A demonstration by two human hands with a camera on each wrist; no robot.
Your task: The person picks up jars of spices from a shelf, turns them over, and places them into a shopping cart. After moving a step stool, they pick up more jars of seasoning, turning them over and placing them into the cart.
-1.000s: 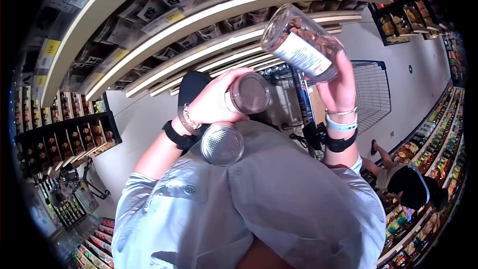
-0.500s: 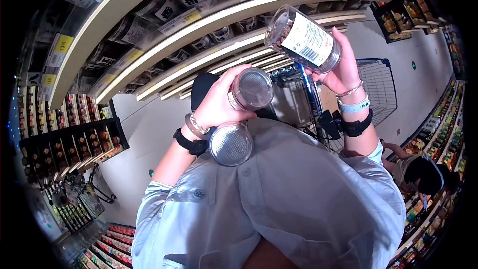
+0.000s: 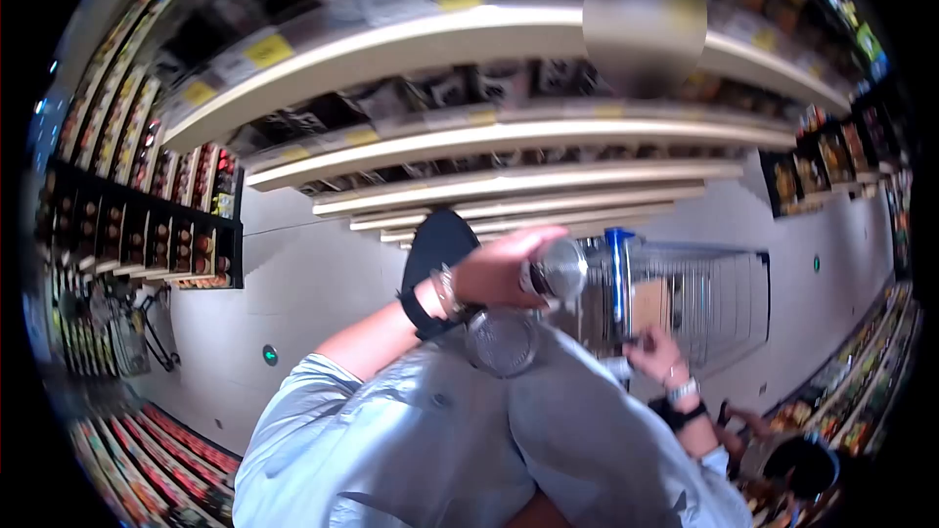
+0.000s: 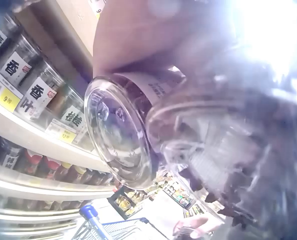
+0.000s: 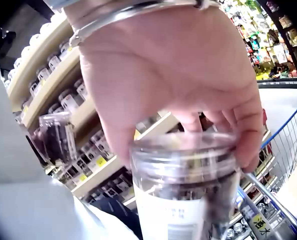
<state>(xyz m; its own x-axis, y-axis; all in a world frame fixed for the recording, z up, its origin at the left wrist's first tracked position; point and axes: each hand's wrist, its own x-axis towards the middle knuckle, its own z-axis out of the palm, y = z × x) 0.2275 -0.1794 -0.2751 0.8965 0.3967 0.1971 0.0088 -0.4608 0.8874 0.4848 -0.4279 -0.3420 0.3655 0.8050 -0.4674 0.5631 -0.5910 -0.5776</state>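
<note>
My right hand (image 5: 173, 70) grips a jar (image 5: 186, 195) by its top, low in the middle, straight up-and-down, beside the cart (image 5: 258, 220); my left hand (image 3: 494, 274) holds another jar (image 3: 564, 270).

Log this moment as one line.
left hand grips jar | second jar beside it | right hand grips third jar by top | cart nearby

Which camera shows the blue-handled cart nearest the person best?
The head view: the cart shows handle, wire basket and cardboard together. The left wrist view crops it at the bottom; the right wrist view, at the right.
</note>
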